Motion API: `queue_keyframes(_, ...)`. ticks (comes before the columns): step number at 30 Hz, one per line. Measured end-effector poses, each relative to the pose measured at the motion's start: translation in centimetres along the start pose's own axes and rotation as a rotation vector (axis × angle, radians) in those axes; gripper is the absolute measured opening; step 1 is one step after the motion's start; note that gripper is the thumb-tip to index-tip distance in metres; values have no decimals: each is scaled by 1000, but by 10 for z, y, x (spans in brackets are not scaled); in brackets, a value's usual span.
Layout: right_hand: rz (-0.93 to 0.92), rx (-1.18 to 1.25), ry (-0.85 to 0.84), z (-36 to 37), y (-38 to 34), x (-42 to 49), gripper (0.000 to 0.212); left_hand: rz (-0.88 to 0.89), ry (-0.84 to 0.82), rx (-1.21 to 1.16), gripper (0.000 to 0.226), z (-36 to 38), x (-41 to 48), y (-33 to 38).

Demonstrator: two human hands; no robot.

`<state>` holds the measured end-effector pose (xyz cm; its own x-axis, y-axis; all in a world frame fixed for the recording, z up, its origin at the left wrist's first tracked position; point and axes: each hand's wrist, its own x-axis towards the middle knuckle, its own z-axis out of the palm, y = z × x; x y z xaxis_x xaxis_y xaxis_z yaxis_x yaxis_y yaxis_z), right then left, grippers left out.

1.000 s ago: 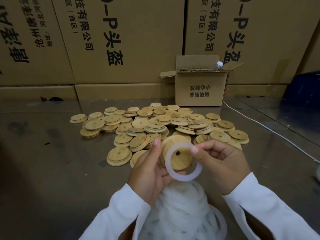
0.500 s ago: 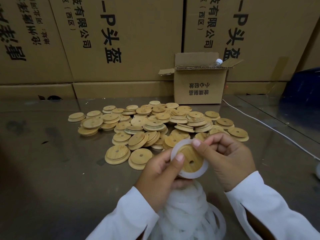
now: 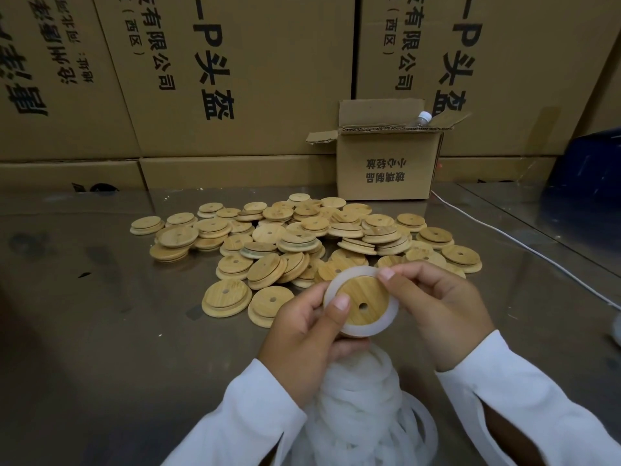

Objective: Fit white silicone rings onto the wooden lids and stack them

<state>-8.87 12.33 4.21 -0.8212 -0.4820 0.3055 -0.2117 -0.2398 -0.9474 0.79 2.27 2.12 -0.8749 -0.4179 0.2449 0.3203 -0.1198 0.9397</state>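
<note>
I hold one round wooden lid (image 3: 364, 297) with a small hole, tilted toward me, just above the table's near middle. A white silicone ring (image 3: 386, 326) lies around its raised centre. My left hand (image 3: 302, 334) grips the lid from the left, thumb on the ring's edge. My right hand (image 3: 437, 307) pinches the ring and lid at the upper right. Below my hands sits a heap of loose white rings (image 3: 363, 415). Behind them a wide pile of bare wooden lids (image 3: 295, 237) spreads over the table.
The metal table (image 3: 100, 314) carries a small open cardboard box (image 3: 386, 166) with a bottle top sticking out, at the back right. Large printed cartons (image 3: 235, 79) wall off the far side. A white cable (image 3: 524, 247) runs along the right; a dark blue object (image 3: 591, 156) stands far right.
The ring, held loose in front of the lid a second ago, now sits around the lid's centre. Both hands have closed in on the lid and lifted it slightly.
</note>
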Motion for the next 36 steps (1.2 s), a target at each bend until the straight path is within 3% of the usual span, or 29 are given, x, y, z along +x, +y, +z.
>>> queue_keyframes(13,-85,-98,7,-1,0,-2,15,15,96,-2,31,-2,3,2)
queue_keyframes(23,-22,6,30,4,0,-5,12,-65,120,-150,34,0,2,-2)
queue_keyframes(31,-171,-215,159,12,8,-13,13,18,181,-225,32,5,2,-3)
queue_keyframes(36,-177,-259,174,8,7,-10,14,-3,174,-23,35,-1,4,-7)
